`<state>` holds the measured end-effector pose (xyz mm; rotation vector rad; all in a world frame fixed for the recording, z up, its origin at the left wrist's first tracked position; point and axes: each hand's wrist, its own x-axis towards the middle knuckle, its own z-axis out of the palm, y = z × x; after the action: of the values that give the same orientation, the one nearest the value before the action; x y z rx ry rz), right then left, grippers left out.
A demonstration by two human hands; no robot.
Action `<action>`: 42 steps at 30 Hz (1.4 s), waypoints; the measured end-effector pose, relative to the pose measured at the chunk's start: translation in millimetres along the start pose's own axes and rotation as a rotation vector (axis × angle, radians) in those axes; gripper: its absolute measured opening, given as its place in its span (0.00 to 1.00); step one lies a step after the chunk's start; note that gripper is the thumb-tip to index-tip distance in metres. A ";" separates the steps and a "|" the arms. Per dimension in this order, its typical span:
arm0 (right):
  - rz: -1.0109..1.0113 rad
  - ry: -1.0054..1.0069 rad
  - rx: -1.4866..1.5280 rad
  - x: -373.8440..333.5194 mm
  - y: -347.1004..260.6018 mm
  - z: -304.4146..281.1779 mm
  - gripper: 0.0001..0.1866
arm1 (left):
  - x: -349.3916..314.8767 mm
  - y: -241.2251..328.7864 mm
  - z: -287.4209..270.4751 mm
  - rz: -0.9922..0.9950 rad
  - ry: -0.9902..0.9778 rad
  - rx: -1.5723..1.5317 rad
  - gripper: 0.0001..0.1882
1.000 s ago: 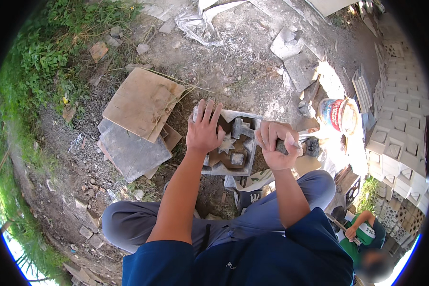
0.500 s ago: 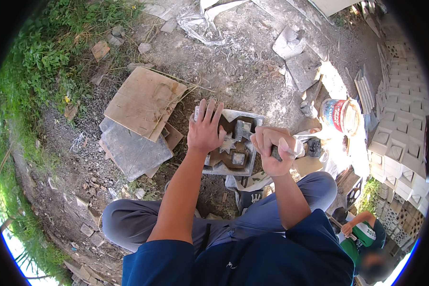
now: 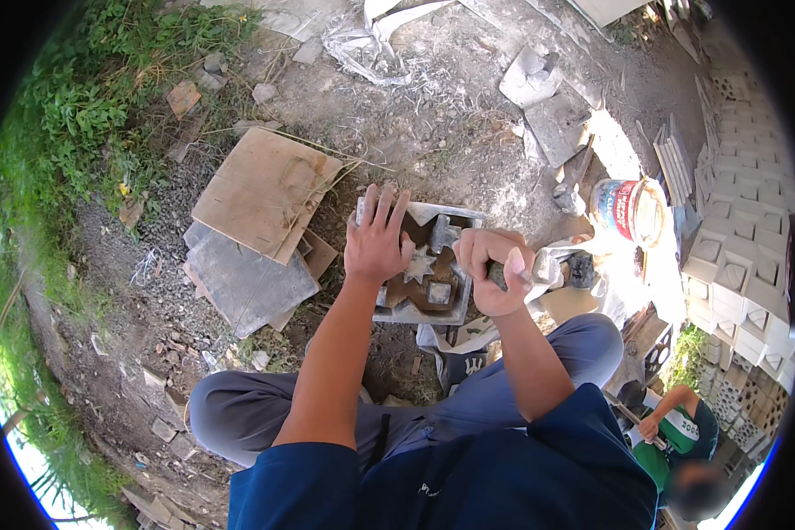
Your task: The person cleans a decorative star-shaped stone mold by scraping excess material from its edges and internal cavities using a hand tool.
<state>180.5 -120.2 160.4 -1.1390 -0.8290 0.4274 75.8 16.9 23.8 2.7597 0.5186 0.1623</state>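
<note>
In front of my crossed legs lies a square grey block mould (image 3: 422,315), with a pale star-shaped piece (image 3: 418,262) at its middle and blocky pieces around it. Brown material shows between them. My left hand (image 3: 380,237) lies on the mould's left side, fingers stretched out and slightly apart. Over the mould's right side, my right hand (image 3: 496,269) is closed, its fingers curled and its thumb raised. Whatever it grips, if anything, is hidden by the fingers.
Left of the mould lie a brown board (image 3: 261,190) and a grey board (image 3: 247,274). A paint bucket (image 3: 632,212) stands at right, near stacked pale blocks (image 3: 738,265). Another person (image 3: 680,442) works at lower right. Green plants (image 3: 79,97) edge the left.
My right hand has shifted slightly left over the mould, and its thumb stands further from the curled fingers. My left hand keeps its place on the mould.
</note>
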 end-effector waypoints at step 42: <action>-0.103 0.171 -0.032 -17.6 4.4 13.0 0.37 | -4.0 -10.2 9.7 -0.077 0.102 -0.168 0.32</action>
<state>159.9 -122.4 152.4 -1.1403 -0.7428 0.2284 70.3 21.6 11.0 2.5740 0.6073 0.3150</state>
